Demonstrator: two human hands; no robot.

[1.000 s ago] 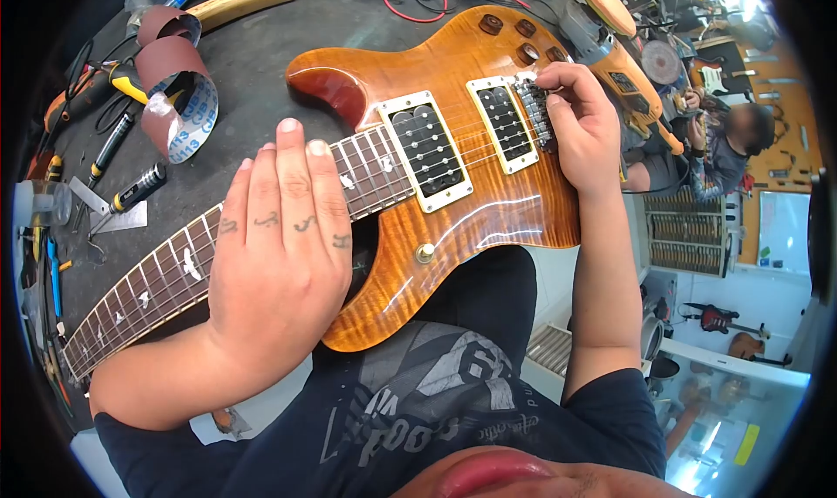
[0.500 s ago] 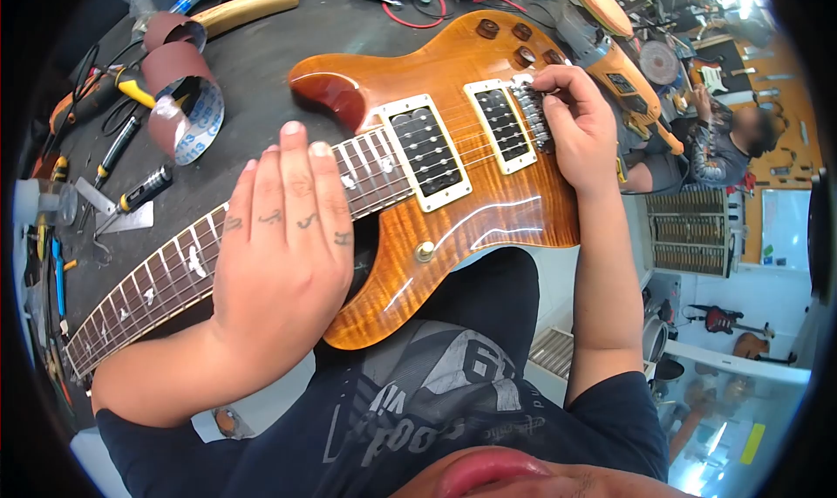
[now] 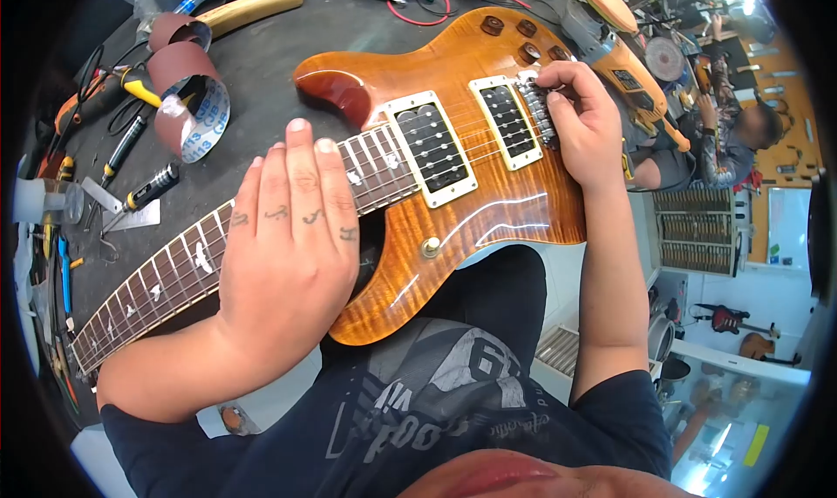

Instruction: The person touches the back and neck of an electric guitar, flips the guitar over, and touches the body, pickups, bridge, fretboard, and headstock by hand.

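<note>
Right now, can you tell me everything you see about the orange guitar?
The guitar is shiny amber with wavy, woody stripes. It has black pickups in pale frames, dark knobs, a silvery bridge and a dark neck with pale bird inlays. It lies face up, strung, partly over the dark bench, the right hand at its bridge, the left hand across its neck.
</note>
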